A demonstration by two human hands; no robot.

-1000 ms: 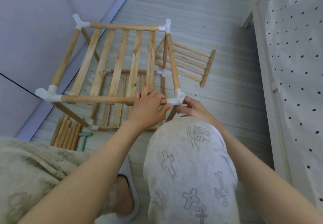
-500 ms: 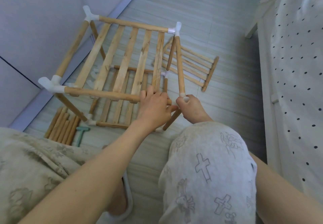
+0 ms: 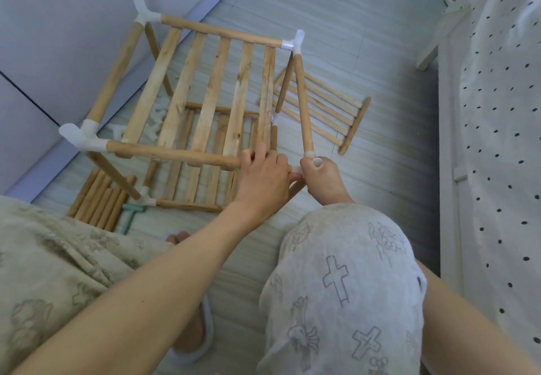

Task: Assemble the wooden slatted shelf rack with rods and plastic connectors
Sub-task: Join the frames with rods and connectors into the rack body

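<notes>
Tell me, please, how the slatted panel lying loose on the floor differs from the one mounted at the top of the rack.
The loose panel lies flat on the floor, right of the rack; the top panel sits raised in the frame of rods. The loose panel's slats look thinner, the top panel's broader. No hand touches the loose panel; the left hand holds the rod at the top panel's near edge. Both are pale wood with parallel slats.

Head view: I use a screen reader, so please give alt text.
Both hands work the rack's near right corner: the left hand grips the front rod, the right hand grips a white connector. Spare rods lie on the floor.
</notes>
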